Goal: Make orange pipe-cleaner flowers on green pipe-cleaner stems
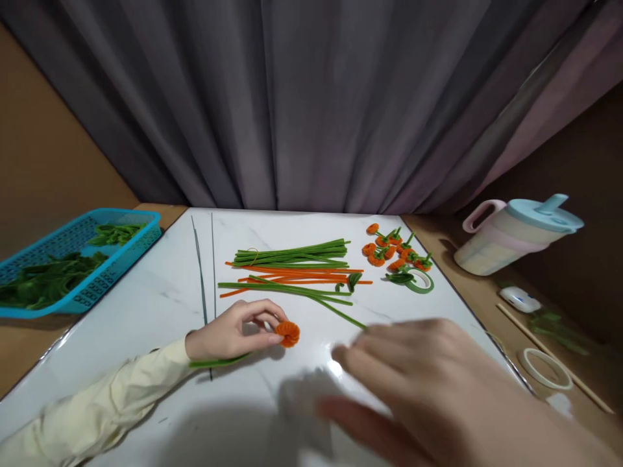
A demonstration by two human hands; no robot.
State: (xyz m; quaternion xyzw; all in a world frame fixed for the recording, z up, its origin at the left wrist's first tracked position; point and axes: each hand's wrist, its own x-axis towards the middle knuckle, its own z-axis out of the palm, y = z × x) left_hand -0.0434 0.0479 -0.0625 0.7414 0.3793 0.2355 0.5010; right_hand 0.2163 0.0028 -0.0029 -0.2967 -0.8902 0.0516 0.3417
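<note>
My left hand (248, 331) is closed, with thumb and fingertips pinching a small orange pipe-cleaner flower (288, 334). Under that wrist runs a green pipe cleaner (219, 362); whether it joins the flower is hidden. My right hand (418, 383), close to the camera and blurred, has its thumb apart from its fingers, and nothing shows between them. Beyond it lie green pipe cleaners (302, 293), one reaching toward its knuckles. Orange pipe cleaners (296, 275) and a green bundle (292, 253) lie farther back. Several orange flowers with green stems (382, 241) sit at the back right.
Green tape (419, 290) lies beside folded green leaves (400, 278). Thin dark wires (213, 259) lie on the left. A blue basket (82, 292) holds green pieces. Along the right stand a pitcher (506, 237), a white device (520, 299), a stick (584, 386) and a pale ring (528, 370).
</note>
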